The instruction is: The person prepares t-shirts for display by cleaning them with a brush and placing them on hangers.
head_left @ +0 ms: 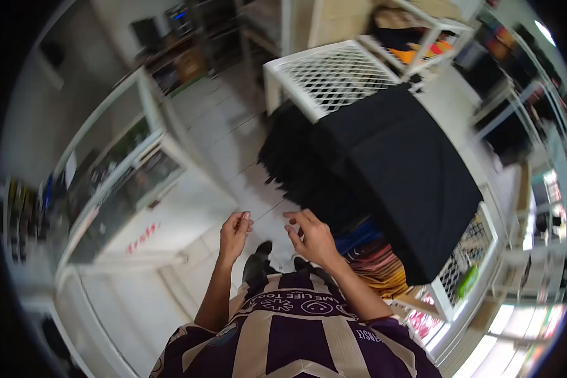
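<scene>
My left hand point(234, 235) is raised in front of my body, its fingers curled in and the thumb pressed against them. Whether something small is inside cannot be made out. To its right, my right hand point(313, 239) has bent fingers spread apart from the thumb, with nothing seen between them. The right hand is nearest to a stack of folded fabric point(378, 261) in several colours. Over that stack lies a large black cloth point(397, 170), draped on a white rack with mesh panels point(334, 75). Neither hand visibly touches the cloth.
A white cabinet with glass panes point(164, 208) and red writing stands at the left. Between it and the rack runs a tiled floor point(217, 126). Clothes point(498, 69) hang at the upper right, blurred. A green object point(467, 281) sits at the rack's lower right.
</scene>
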`<state>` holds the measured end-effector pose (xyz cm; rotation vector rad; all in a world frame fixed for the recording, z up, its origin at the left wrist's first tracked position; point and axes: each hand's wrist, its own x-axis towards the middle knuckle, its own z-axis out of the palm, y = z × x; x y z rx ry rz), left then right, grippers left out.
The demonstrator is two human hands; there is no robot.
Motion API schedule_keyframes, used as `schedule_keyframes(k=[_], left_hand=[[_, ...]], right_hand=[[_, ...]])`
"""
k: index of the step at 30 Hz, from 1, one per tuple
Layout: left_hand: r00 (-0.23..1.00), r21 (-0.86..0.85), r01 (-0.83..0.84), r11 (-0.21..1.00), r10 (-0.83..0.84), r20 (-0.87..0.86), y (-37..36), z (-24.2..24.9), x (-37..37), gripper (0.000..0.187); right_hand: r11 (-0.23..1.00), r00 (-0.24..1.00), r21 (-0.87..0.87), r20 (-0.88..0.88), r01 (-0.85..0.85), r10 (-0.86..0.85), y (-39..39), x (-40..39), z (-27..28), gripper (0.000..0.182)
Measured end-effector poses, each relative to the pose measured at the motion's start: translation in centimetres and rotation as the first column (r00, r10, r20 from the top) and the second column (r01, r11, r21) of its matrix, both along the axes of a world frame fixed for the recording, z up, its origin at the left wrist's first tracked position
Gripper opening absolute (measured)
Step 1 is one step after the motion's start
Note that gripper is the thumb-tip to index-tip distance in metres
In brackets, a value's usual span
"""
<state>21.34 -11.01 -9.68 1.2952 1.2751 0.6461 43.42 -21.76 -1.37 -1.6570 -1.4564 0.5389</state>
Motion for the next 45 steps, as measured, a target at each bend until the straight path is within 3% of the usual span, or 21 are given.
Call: schedule_keyframes(k=[3, 7, 12, 16, 17, 19, 23, 26, 30, 33, 38, 45], left_hand=[[0.976, -0.001, -0.215, 0.977, 0.215, -0.027, -5.0, 0.4, -3.1, 0.037], [0.865, 0.091, -0.496, 0.863, 0.501, -0.034, -13.2, 1.6, -7.9, 0.036], [0.571, 0.196, -0.799, 0.569, 0.819, -0.055, -23.7, 3.9, -13.5, 0.031], [0.307, 0.328, -0.892, 0.311, 0.95, -0.065, -30.2, 4.7, -17.0, 0.03], [0.274, 0.263, -0.918, 0.296, 0.954, -0.118, -31.8, 5.9, -17.8, 0.032], [0.161, 0.341, -0.912, 0.227, 0.964, -0.21, -34.5, 7.7, -19.2, 0.031], [0.0, 0.363, -0.928, 0.078, 0.978, -0.211, -40.3, 8.2, -23.1, 0.029], [-0.112, 0.473, -0.881, 0.031, 0.956, -0.27, -44.8, 7.3, -25.9, 0.026], [-0.284, 0.561, -0.825, -0.066, 0.907, -0.312, -50.3, 7.6, -27.7, 0.023], [-0.411, 0.574, -0.802, -0.167, 0.851, -0.326, -53.2, 7.0, -28.0, 0.018], [-0.428, 0.553, -0.804, -0.217, 0.857, -0.286, -55.2, 5.7, -27.9, 0.019], [-0.415, 0.493, -0.834, -0.246, 0.869, -0.269, -54.6, 6.3, -27.9, 0.019]], right_hand=[[0.963, 0.963, -0.018, 0.026, -0.267, 0.268, 1.3, -1.0, -2.2, 0.027], [0.873, 0.875, -0.054, -0.043, -0.484, 0.482, 2.6, -5.8, -3.2, 0.028], [0.626, 0.625, -0.044, -0.137, -0.779, 0.768, 1.5, -15.7, -2.9, 0.027], [0.372, 0.378, -0.074, -0.128, -0.925, 0.917, -0.5, -23.6, -2.3, 0.026], [0.317, 0.329, -0.109, -0.119, -0.942, 0.937, -1.5, -25.4, -2.2, 0.027], [0.214, 0.224, -0.094, -0.113, -0.972, 0.968, -3.5, -29.2, -2.5, 0.027], [-0.01, 0.012, -0.11, -0.192, -0.994, 0.981, -9.1, -37.2, -3.1, 0.026], [-0.177, -0.157, -0.061, -0.245, -0.982, 0.957, -14.1, -43.1, -4.6, 0.023], [-0.38, -0.327, -0.125, -0.312, -0.917, 0.892, -20.8, -49.3, -5.7, 0.025], [-0.442, -0.404, -0.036, -0.347, -0.896, 0.847, -25.6, -52.9, -9.1, 0.028], [-0.532, -0.419, -0.147, -0.458, -0.834, 0.784, -30.0, -54.4, -12.1, 0.044], [-0.471, -0.382, -0.223, -0.346, -0.854, 0.857, -27.8, -52.9, -7.6, 0.032]])
